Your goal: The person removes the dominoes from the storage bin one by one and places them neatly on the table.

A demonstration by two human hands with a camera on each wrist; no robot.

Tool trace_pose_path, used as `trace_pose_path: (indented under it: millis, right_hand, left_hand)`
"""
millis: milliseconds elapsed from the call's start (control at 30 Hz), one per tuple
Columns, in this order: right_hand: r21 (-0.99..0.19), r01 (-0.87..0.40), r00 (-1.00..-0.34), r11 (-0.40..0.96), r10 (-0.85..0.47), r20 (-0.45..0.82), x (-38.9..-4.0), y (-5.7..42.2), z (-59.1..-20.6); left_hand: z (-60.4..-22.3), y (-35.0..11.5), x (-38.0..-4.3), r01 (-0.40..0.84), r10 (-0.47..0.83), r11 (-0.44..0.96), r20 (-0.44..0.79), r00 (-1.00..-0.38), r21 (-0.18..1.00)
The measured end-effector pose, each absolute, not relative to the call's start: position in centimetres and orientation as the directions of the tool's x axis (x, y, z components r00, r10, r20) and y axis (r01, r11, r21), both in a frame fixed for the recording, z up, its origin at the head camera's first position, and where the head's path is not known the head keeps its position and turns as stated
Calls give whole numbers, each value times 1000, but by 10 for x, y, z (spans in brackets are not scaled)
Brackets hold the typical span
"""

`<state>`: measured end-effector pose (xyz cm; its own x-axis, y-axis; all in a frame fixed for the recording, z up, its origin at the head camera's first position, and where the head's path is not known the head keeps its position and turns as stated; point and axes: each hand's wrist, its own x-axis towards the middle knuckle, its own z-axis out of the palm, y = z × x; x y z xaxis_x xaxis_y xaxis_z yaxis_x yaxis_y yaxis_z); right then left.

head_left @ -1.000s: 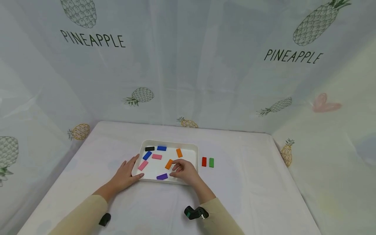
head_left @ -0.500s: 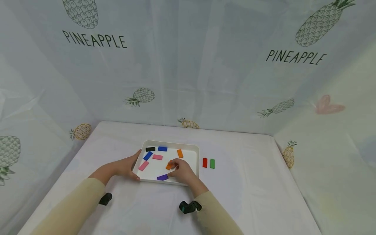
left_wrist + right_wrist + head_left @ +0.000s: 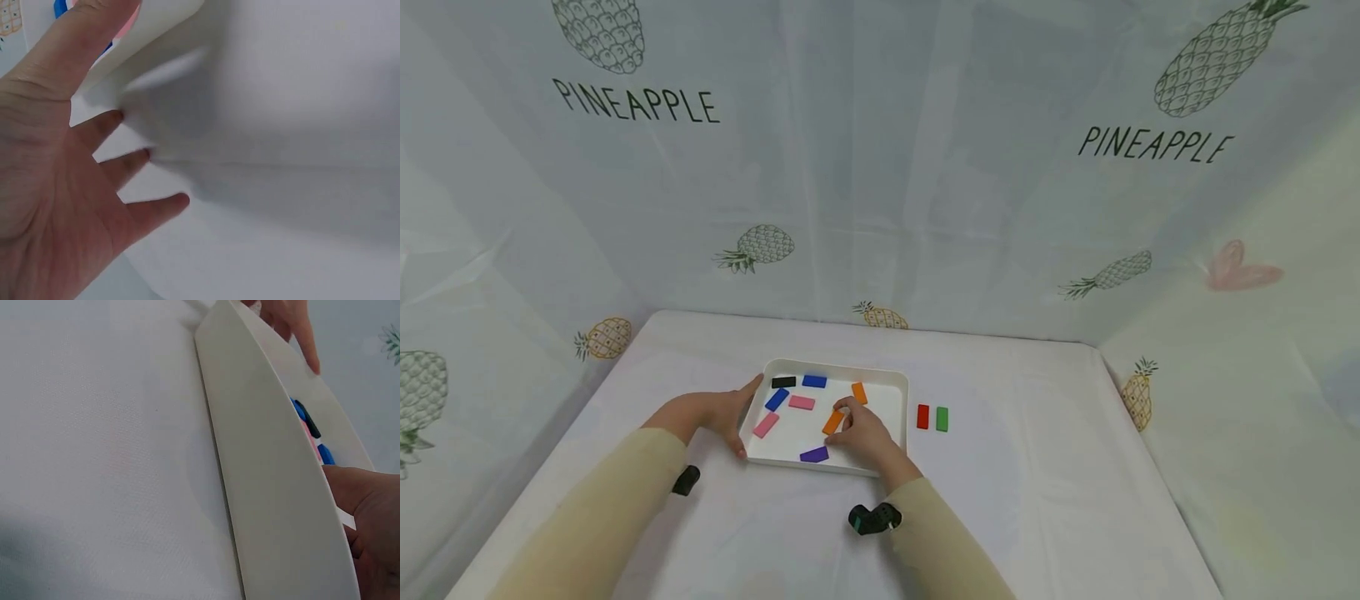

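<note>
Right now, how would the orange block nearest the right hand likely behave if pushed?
The orange block looks stiff, given its straight edges. Small beside the right hand, it is probably light. Its flat, oblong shape suggests sliding on the white tray rather than rolling.

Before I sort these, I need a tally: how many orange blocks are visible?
2, both in the white tray: one orange block at the right hand, another orange block farther back. The hand might hide more.
</note>
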<state>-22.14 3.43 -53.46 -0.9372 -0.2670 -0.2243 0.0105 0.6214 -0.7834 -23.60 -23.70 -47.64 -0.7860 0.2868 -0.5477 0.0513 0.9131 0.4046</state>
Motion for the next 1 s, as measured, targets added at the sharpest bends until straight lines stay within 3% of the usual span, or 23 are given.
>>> trace_pose_path:
  millis: [567, 1000]
  right_hand:
    - [-702, 6, -964, 712, -181, -193, -220, 25, -540]
    - [-798, 0, -926, 602, -302, -228, -220, 41, -539]
  left_hand:
    - [-488, -241, -239, 63, 284, 917, -532, -798, 395]
    - [-480, -237, -236, 46, 253, 933, -562, -788, 356]
